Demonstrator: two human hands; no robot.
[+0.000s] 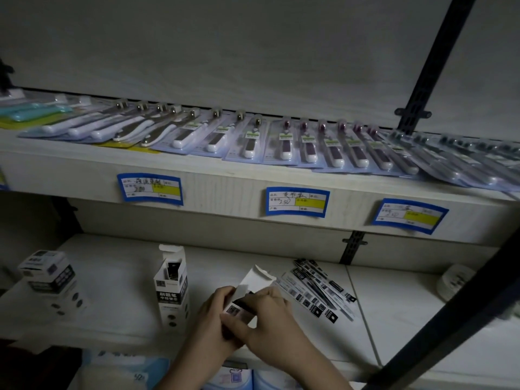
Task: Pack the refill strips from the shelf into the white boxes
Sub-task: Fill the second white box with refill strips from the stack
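both hands (242, 319) grip white box (254, 280) | loose strips (318, 291) just right

A small white box (254, 282), top flap open and tilted away, is held between the left hand (215, 319) and right hand (270, 319). Loose black-and-white refill strips (316, 291) lie fanned just right of the right hand. A second open box (171, 288) stands upright left of the left hand.

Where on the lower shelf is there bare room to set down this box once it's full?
Bare patches: between the stacked boxes and the upright open box, and right of the loose refill strips before the tape roll. Crowded around both hands and the strips.
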